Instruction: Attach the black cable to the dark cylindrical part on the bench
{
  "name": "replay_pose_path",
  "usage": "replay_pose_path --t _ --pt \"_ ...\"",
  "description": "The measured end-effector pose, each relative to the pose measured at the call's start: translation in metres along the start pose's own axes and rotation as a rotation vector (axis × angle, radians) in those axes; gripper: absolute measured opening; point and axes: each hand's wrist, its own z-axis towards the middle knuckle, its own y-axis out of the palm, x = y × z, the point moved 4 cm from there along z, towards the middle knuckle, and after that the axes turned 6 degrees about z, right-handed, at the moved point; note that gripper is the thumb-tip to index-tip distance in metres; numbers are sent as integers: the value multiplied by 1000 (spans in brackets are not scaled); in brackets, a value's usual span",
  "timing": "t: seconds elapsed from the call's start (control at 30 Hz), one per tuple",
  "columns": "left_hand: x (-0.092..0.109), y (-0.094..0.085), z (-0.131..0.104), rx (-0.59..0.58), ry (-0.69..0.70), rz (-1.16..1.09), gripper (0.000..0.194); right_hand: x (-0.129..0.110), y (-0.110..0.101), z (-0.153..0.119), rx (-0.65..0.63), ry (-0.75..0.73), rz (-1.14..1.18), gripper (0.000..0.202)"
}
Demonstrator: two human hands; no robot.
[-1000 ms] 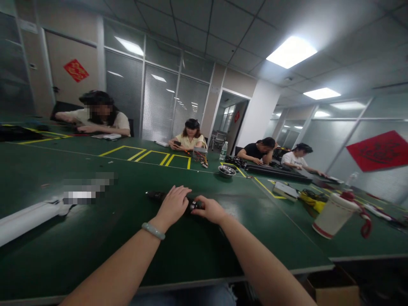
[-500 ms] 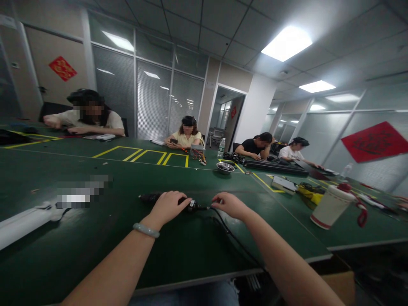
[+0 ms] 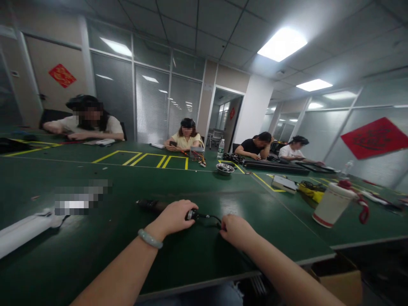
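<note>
Your left hand (image 3: 177,217), palm down, grips the black cylindrical tool (image 3: 151,205) lying beneath it; your right hand (image 3: 237,229), fingers curled, holds its thin black cable (image 3: 210,216) alongside.

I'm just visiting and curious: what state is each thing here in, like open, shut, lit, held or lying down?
Left hand: closed over the black tool
Right hand: fingers closed on the cable
Black tool: lying down, cable attached; on or off, cannot tell
Cable: bent
Metal bowl: upright, holding something dark
Cup: red lid on
Bottle: upright
Left door: shut
Ceiling light: lit
</note>
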Motion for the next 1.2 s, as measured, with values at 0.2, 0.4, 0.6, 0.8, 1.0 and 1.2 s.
replay_pose_path --t 0.2,0.4,0.6,0.8,1.0,1.2 --pt "11 9 4 9 -23 80 28 -15 -4 7 0 60 -125 24" --pt "11 7 6 50 -56 70 25 -27 -7 0 -171 37 -130 23" --pt "-1 9 4 46 -139 100 28 -15 3 20 -224 -121 319 15" --pt "-7 11 4 39 -104 112 29 -22 7 61 -118 -111 539 13" --pt "-7 13 4 56 -84 148 29 -17 26 91 -20 -58 714 11" --pt "0 15 7 88 -35 147 21 -3 38 82 152 -80 760 16"
